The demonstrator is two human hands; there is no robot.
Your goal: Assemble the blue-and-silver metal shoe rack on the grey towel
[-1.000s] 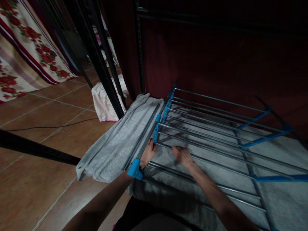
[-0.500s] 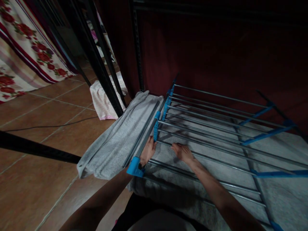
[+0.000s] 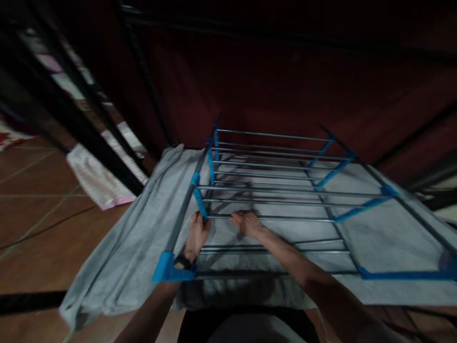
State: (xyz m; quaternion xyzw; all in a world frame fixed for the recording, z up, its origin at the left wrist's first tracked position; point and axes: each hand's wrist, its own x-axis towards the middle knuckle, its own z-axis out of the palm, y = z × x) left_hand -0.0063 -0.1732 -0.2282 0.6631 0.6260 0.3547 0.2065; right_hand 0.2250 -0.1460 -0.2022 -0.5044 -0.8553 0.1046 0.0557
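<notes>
A rack of grey metal tubes with blue plastic brackets lies on its side on a grey blanket. My left hand (image 3: pixel 196 233), a dark band at its wrist, reaches in beside the near upright tube (image 3: pixel 181 219). Its fingers close on the lower end of a blue bracket (image 3: pixel 200 201), where a crosswise metal rod (image 3: pixel 293 218) meets it. Farther right along that same rod is my right hand (image 3: pixel 246 222), its fingers curled over it. A blue corner piece (image 3: pixel 166 267) sits at the rack's near left end, close to my left wrist.
The grey blanket (image 3: pixel 124 247) covers the surface under the rack. Behind stands a dark red panel (image 3: pixel 257 85) with black metal framing. At left, a striped cloth (image 3: pixel 98 176) lies by black posts (image 3: pixel 93 133) above a tiled floor (image 3: pixel 32 228) with a thin cable.
My view has swung to the right, so the rack and both hands appear farther left and more of its right end shows. Both hands keep their hold on the bracket and rod.
</notes>
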